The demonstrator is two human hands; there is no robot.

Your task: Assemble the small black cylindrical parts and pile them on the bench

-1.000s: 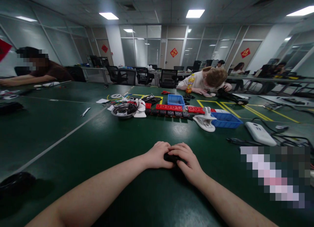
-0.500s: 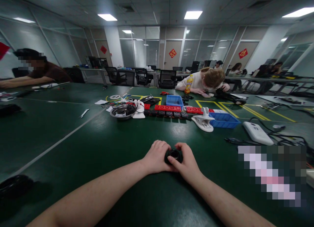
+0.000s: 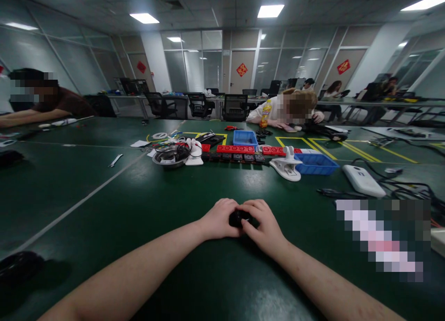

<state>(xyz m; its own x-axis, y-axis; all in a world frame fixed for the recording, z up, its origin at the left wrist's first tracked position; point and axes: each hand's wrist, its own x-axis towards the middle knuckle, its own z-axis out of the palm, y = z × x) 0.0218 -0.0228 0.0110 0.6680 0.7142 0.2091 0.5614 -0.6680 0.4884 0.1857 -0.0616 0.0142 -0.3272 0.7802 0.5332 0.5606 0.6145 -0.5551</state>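
Observation:
Just above the green tabletop (image 3: 194,284), or resting on it, a glossy black round part (image 3: 238,218) is between my two hands; its exact kind cannot be made out. My left hand (image 3: 219,219) curls around its left side, with the fingertips partly hidden behind it. From the right, my right hand (image 3: 264,224) closes over it, thumb at the near side and fingers across the top. Both hands touch the part and cover much of it. A second black rounded object (image 3: 21,265) lies at the lower left, away from my hands.
Beyond my hands stand a metal bowl (image 3: 170,160) of cables, a red and black row of modules (image 3: 236,149), a white clamp base (image 3: 287,166) and a blue bin (image 3: 315,164). A white device (image 3: 363,181) and cables lie right. Co-workers sit across and at left.
The black part's round opening faced up between my hands earlier; now it is out of sight. My right fingers have moved left over the part. The view has shifted slightly.

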